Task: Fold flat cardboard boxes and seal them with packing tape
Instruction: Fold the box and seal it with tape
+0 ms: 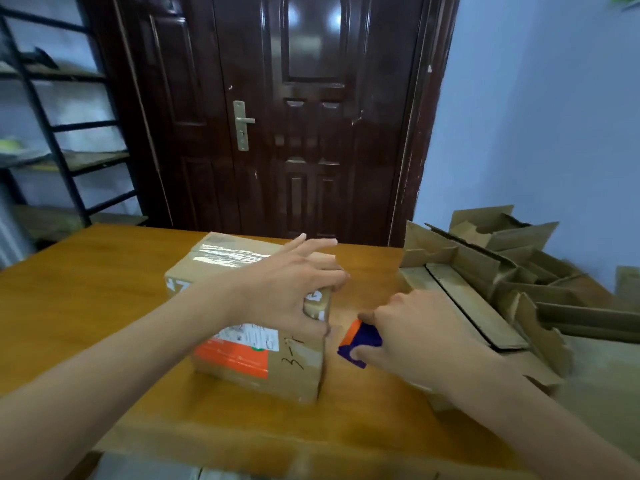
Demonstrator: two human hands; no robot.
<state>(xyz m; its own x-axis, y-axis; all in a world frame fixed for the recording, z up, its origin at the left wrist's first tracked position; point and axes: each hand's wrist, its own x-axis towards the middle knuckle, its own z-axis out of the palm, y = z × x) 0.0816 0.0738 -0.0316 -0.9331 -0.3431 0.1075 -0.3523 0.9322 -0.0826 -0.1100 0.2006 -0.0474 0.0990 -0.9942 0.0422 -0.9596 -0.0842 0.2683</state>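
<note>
We hold the box (256,323) on the bench (86,306) – our left hand (291,289) grips its right top edge. Our right hand (415,334) grasps the tape cutter (358,341) just beside it – flat boxes (485,289) crowd the right.

The taped cardboard box (249,317) sits on the worktop (86,299), with the left hand (291,289) on its top right edge. Just right of the box, the right hand (415,334) holds a tape dispenser (360,342) above the worktop. A pile of flat cardboard boxes (491,271) lies at the right end, a door (277,116) stands behind, and a shelf rack (52,133) stands far left.
</note>
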